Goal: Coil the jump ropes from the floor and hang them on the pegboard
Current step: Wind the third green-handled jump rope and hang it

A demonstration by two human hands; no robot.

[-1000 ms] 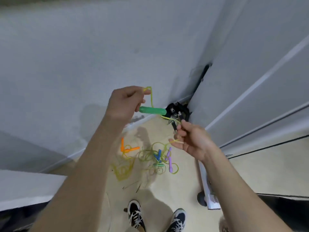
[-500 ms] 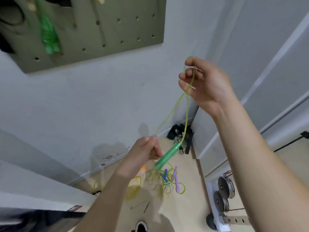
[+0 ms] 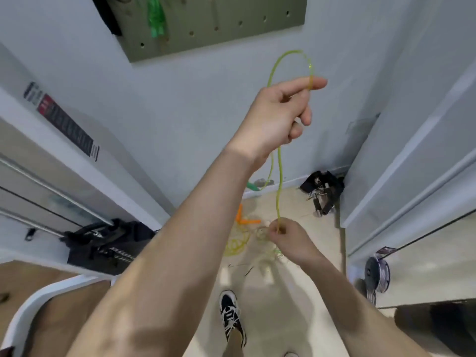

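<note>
Yellow-green jump rope [image 3: 279, 181] runs taut between a person's two hands above a pale floor [image 3: 296, 292], where one black-and-white shoe [image 3: 230, 315] shows at the bottom centre of the frame. Just right of centre the right hand [image 3: 291, 240] is low, its grip pinching the cord between thumb and fingertips. Above it the left hand [image 3: 275, 114] is raised, its grip curled round the cord, with one loop arching over the forefinger. A green handle [image 3: 252, 186] dangles behind that forearm. Beyond the hands, a tangle of other ropes [image 3: 238, 240] with orange handles [image 3: 244, 220] lies on the floor near the wall. A black bag [image 3: 108, 243] sits at the left and dark straps [image 3: 322, 189] in the far corner. At the top of the frame the olive pegboard [image 3: 231, 34] already carries one green rope [image 3: 155, 19].

The coil looks barely begun. It would likely go best if the lower hand feeds cord under light tension, each turn matches the first in size and lies beside it in the upper hand, and the trailing end is lifted clear of the tangle.
</note>
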